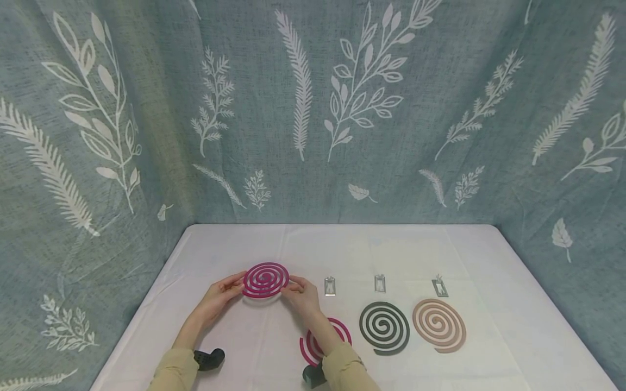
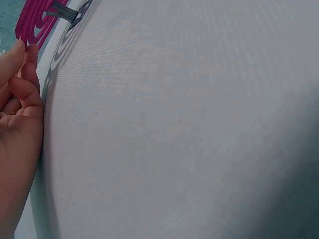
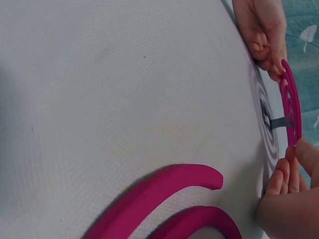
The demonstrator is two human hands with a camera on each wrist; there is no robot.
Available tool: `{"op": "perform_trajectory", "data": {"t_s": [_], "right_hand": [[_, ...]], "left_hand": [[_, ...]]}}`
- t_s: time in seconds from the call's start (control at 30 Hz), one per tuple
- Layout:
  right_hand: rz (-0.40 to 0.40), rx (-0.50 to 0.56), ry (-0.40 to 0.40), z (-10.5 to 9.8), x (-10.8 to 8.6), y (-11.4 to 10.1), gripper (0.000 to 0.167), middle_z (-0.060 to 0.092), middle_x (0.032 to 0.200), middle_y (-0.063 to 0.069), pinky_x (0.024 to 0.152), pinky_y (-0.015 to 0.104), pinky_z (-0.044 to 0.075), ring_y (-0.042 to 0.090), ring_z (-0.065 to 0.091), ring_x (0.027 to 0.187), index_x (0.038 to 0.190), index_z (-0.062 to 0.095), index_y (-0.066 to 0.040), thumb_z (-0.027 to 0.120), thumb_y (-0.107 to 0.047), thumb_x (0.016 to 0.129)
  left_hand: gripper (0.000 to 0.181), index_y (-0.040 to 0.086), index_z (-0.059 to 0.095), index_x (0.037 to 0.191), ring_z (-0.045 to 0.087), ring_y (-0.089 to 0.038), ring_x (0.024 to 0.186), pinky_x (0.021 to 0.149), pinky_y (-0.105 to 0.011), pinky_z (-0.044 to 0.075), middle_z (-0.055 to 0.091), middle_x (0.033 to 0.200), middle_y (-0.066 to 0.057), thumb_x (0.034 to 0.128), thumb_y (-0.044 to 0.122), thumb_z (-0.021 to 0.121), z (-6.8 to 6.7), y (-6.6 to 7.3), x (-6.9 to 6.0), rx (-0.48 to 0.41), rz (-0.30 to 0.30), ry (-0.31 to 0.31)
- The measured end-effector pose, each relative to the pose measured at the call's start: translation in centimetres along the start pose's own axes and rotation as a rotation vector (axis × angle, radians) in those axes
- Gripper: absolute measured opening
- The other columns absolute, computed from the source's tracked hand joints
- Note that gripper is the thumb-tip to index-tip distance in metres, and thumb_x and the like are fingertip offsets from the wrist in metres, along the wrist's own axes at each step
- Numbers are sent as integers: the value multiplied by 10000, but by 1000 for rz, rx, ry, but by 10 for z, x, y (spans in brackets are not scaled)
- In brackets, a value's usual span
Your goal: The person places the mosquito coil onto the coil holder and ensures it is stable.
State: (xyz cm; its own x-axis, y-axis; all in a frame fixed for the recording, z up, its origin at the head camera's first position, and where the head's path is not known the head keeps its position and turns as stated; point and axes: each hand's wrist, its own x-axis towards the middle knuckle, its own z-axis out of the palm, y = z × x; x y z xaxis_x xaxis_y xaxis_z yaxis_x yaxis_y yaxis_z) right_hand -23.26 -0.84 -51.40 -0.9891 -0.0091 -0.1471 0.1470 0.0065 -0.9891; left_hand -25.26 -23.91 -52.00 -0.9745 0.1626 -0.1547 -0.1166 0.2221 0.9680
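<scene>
A pink mosquito coil (image 1: 266,279) is held level just above the left part of the table. My left hand (image 1: 215,301) pinches its left edge between thumb and fingers, and my right hand (image 1: 304,298) pinches the opposite edge. Under the coil, a metal coil stand (image 3: 281,121) reaches up to its underside near the centre; the left wrist view also shows this stand (image 2: 65,12). Whether the tip is fixed in the coil is hidden. A second pink coil (image 1: 348,330) lies flat beneath my right forearm, partly covered.
Right of the forearm lie a dark green coil (image 1: 383,326) and a brown coil (image 1: 438,324). Behind them is a row of small metal stands: one at left (image 1: 330,286), one in the middle (image 1: 380,283), one tilted at right (image 1: 439,286). A leaf-patterned curtain (image 1: 313,190) surrounds the white table (image 1: 391,244).
</scene>
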Motion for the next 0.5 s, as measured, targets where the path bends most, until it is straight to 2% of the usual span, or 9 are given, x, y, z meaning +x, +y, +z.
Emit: {"op": "perform_trajectory", "data": {"t_s": [0.37,0.5], "right_hand": [[-20,12,2,0,-2,-1,416,696,898,177,733,217,524,38,584,706,1216,568,52,682,-46,828],[-14,21,0,0,-2,-1,415,699,865,144,726,201,518,32,575,690,1210,572,54,684,-39,821]], "left_hand": [[559,-63,384,1400,533,104,950,858,-56,445,580,1061,94,940,182,585,-1,-5,2,5,12,3],[568,-53,381,1406,532,108,957,865,-58,443,586,1117,39,940,197,586,-1,-6,2,11,7,4]]}}
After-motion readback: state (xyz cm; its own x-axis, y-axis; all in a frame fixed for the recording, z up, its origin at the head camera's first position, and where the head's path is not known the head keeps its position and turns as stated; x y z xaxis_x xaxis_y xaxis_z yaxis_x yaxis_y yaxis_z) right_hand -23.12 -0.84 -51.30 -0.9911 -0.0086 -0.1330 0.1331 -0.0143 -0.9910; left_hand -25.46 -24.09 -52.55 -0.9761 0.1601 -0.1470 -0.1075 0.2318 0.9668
